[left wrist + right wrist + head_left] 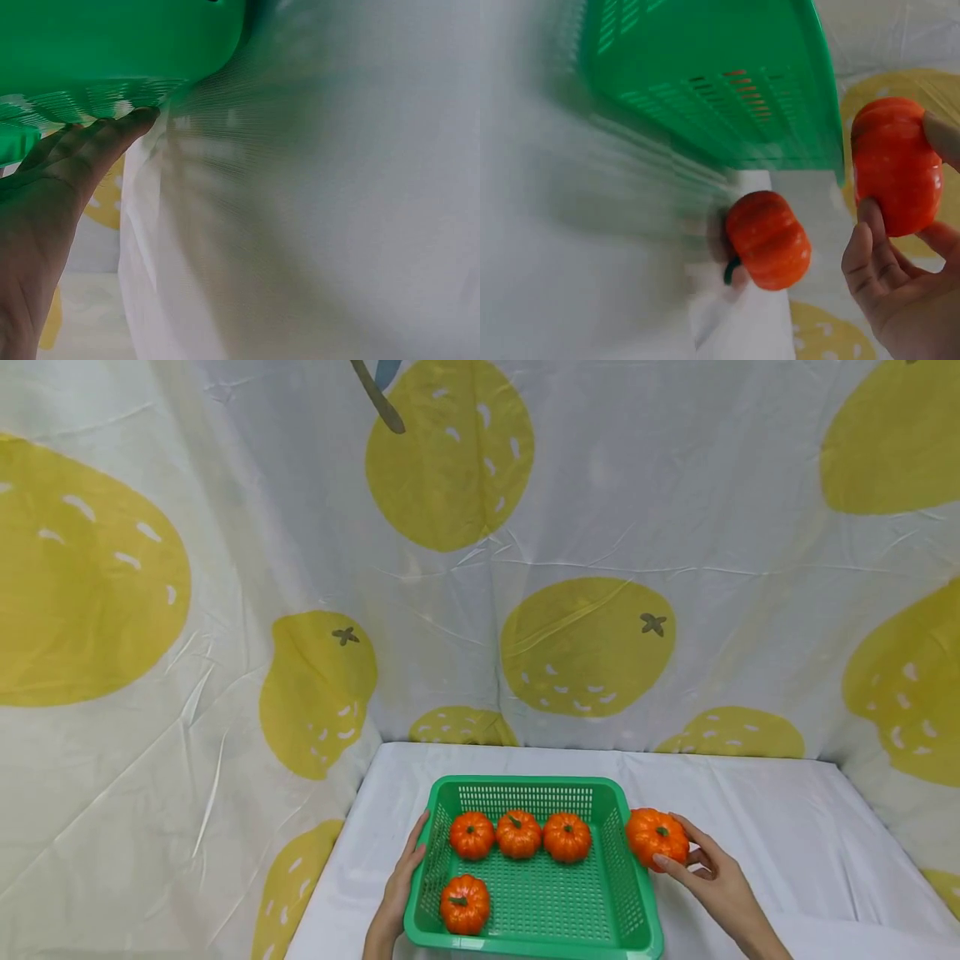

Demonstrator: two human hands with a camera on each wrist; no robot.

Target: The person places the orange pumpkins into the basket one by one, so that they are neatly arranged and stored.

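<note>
In the head view a small orange pumpkin is pinched between the thumb and fingers of my right hand, just beyond the right rim of a green plastic basket. The right wrist view shows this held pumpkin raised off the table. Below it a second pumpkin lies on the cloth beside the basket; from the head it is hidden. My left hand rests along the basket's left side, its fingers fairly straight against the slotted wall.
Inside the basket, three pumpkins form a row at the back, and one more pumpkin sits at the front left. A white cloth covers the table. Fabric with yellow fruit prints hangs behind and at both sides.
</note>
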